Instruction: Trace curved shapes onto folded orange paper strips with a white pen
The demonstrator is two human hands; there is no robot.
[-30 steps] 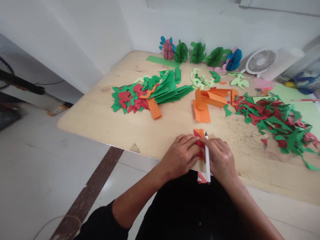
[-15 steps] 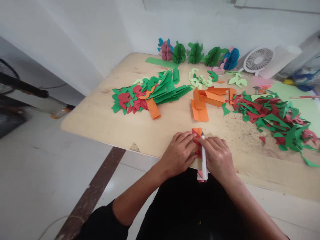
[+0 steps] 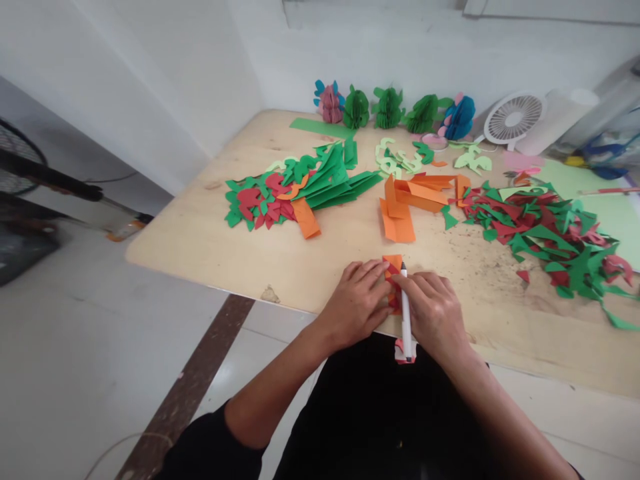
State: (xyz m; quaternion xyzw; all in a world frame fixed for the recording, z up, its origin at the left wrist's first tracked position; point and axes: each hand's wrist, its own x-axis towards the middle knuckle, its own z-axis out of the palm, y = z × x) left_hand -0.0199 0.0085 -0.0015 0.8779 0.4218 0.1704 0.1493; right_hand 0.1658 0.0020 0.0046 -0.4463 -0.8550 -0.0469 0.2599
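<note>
Beyond and to the left of the left grip (image 3: 356, 300), a heap of small red and green paper cutouts (image 3: 273, 207) lies beside folded green paper strips (image 3: 333, 180), with bare wooden tabletop (image 3: 210, 243) leaving room on that side. The left grip is partly open, its bent fingertips pressing down the red-and-orange paper piece (image 3: 393, 261) between the two grips; steady, light pressure should suit it, as thin paper could crease or slide. Just beyond that piece sit folded orange paper strips (image 3: 425, 195), leaving a narrow gap. The slim white marker with dark ends (image 3: 406, 320) lies along the piece's right side, held in the closed right grip (image 3: 436, 310); its near end passes the tabletop's front edge, so small motions seem best. Farther right, tangled red and green paper scraps (image 3: 540, 223) limit sideways room.
</note>
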